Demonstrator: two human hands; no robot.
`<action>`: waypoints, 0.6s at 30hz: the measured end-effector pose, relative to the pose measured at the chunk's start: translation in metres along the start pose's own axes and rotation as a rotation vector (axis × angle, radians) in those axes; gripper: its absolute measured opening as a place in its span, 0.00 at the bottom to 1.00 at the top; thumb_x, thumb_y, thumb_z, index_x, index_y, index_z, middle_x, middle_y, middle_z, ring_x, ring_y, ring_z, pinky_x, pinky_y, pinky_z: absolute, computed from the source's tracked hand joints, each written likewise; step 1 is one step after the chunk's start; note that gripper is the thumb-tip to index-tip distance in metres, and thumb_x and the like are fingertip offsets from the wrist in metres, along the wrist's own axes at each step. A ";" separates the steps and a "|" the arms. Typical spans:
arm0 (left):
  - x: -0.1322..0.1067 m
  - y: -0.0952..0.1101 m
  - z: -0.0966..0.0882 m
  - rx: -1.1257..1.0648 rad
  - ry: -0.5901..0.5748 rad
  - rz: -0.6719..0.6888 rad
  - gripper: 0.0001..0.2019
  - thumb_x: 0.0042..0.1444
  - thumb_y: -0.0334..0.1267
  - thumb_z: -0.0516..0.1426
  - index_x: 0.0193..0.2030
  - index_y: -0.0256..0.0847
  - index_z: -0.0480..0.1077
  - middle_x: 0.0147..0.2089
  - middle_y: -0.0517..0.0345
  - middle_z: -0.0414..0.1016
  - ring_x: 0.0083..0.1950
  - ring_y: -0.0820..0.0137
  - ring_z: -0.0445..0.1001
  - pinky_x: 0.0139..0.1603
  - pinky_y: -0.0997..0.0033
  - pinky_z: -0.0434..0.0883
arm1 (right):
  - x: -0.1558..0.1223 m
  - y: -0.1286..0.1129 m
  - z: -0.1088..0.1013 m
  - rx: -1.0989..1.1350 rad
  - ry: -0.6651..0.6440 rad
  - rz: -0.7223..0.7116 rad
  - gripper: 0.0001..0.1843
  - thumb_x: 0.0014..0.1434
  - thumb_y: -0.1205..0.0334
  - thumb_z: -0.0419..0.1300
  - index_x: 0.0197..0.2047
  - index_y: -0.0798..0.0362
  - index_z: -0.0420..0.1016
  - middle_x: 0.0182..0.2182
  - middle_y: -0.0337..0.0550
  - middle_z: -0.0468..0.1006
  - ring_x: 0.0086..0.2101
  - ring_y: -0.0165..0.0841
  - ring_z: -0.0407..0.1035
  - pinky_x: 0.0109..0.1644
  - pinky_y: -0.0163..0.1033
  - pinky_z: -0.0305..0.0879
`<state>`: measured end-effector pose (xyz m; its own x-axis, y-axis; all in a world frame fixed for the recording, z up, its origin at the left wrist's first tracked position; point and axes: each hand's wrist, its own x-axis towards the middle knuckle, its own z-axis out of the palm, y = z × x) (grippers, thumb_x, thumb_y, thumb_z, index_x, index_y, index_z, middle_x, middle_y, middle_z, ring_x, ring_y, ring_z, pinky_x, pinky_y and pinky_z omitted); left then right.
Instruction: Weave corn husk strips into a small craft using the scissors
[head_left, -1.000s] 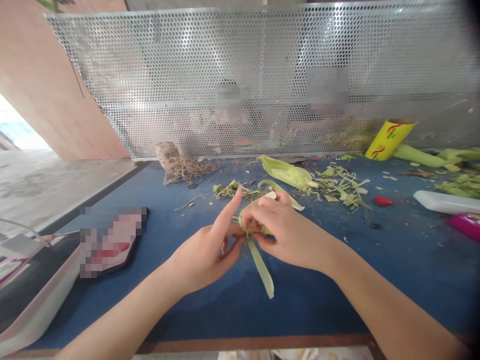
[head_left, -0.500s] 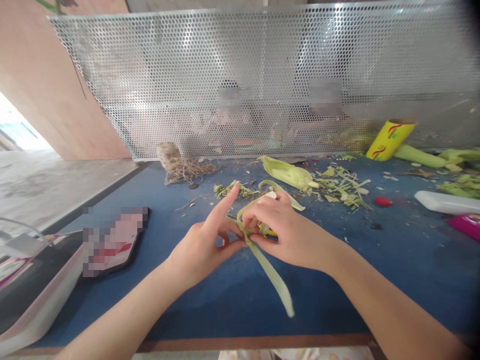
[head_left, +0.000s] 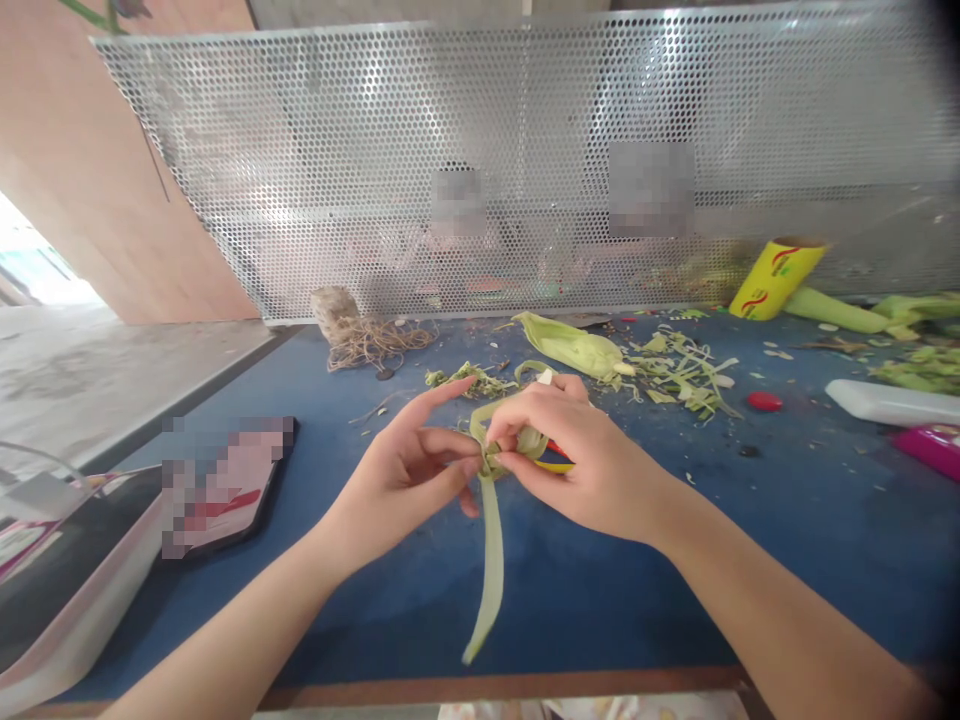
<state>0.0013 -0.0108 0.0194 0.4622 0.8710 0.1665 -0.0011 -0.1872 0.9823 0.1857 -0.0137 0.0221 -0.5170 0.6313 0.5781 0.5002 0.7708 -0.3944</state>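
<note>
My left hand (head_left: pixel 405 475) and my right hand (head_left: pixel 581 460) meet over the blue table (head_left: pixel 750 540) and both pinch a pale green husk strip (head_left: pixel 491 560). The strip is looped and knotted between my fingertips, and its long free end hangs down toward the table's front edge. My right hand also covers a small yellow and red object (head_left: pixel 556 460), mostly hidden under the fingers. My left index finger is raised, the other fingers are closed on the knot.
A husked corn cob (head_left: pixel 577 347) and green husk scraps (head_left: pixel 682 375) lie behind my hands. A bundle of brown fibres (head_left: pixel 367 338) sits at the back left, a yellow tube (head_left: pixel 776 278) at the back right. A perforated metal screen (head_left: pixel 525 160) closes the far edge.
The strip's free end has swung from the right to hang straight down and reaches lower. My left index finger has bent down toward the knot. Both hands have stayed in place.
</note>
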 end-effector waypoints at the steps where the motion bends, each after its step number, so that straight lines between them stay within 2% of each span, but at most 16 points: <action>1: 0.001 -0.001 0.000 -0.027 0.008 0.001 0.30 0.49 0.30 0.57 0.59 0.38 0.51 0.31 0.56 0.75 0.24 0.75 0.71 0.27 0.73 0.73 | 0.000 0.000 0.000 -0.002 0.011 0.005 0.08 0.54 0.72 0.53 0.36 0.50 0.62 0.29 0.33 0.70 0.32 0.26 0.63 0.46 0.40 0.47; 6: 0.003 -0.005 -0.002 -0.063 0.092 0.025 0.33 0.45 0.28 0.60 0.58 0.39 0.54 0.31 0.56 0.77 0.23 0.74 0.72 0.25 0.73 0.74 | 0.000 0.000 0.001 -0.012 0.034 0.021 0.09 0.53 0.72 0.54 0.36 0.50 0.61 0.29 0.31 0.70 0.32 0.25 0.63 0.45 0.38 0.47; 14: -0.002 -0.007 -0.001 0.067 0.092 0.069 0.33 0.48 0.28 0.58 0.61 0.43 0.52 0.32 0.58 0.78 0.24 0.75 0.74 0.29 0.75 0.75 | 0.001 0.000 0.002 -0.070 0.023 0.038 0.10 0.53 0.73 0.53 0.36 0.50 0.60 0.29 0.32 0.69 0.32 0.25 0.63 0.44 0.38 0.47; 18: -0.001 -0.004 -0.002 0.083 0.123 0.064 0.32 0.46 0.29 0.59 0.59 0.41 0.56 0.30 0.58 0.78 0.24 0.74 0.74 0.28 0.75 0.75 | 0.001 0.000 0.002 -0.075 0.014 0.015 0.09 0.54 0.73 0.53 0.36 0.50 0.60 0.29 0.32 0.69 0.33 0.25 0.64 0.44 0.38 0.48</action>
<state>-0.0005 -0.0101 0.0150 0.3512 0.9044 0.2424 0.0484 -0.2760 0.9599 0.1839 -0.0128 0.0214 -0.4994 0.6413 0.5825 0.5592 0.7521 -0.3487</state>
